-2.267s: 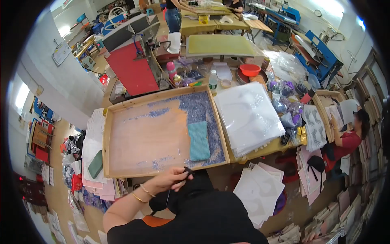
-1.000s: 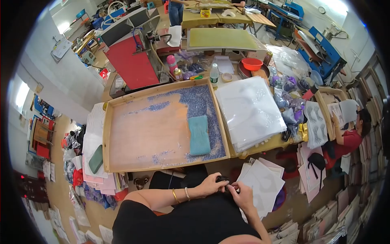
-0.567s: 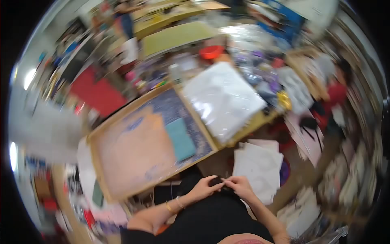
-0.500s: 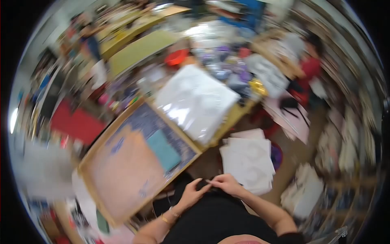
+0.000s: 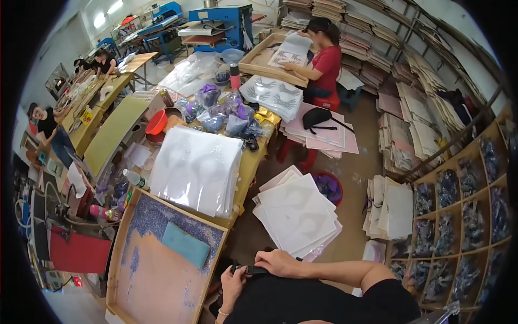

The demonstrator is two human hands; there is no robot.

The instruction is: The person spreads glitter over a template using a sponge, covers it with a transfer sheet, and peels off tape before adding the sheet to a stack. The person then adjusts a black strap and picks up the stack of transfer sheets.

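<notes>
Both of my hands meet in front of my black shirt at the bottom middle. My left hand [image 5: 232, 284] has its fingers closed on one end of a small black strap or buckle [image 5: 252, 269]. The other end is pinched by my right hand [image 5: 276, 263]. Just left of my hands lies a wooden tray [image 5: 208, 272] with blue-purple glitter [image 5: 154, 213] and a folded teal cloth [image 5: 185, 244]. Beyond it, a stack of clear-covered white sheets [image 5: 195, 167] rests on the table. Another pile of white sheets [image 5: 297, 213] sits low, just beyond my right hand.
A person in a red shirt [image 5: 326, 62] handles printed sheets at another wooden tray [image 5: 253, 63]. Bagged purple material [image 5: 236, 124], a red bowl [image 5: 156, 123] and a bottle [image 5: 135, 178] stand on the table. Shelving with filled compartments [image 5: 464, 237] is at the right.
The view has swung to the right, bringing the shelving into sight and shifting the glitter tray left. My right hand has joined my left at the small black item.
</notes>
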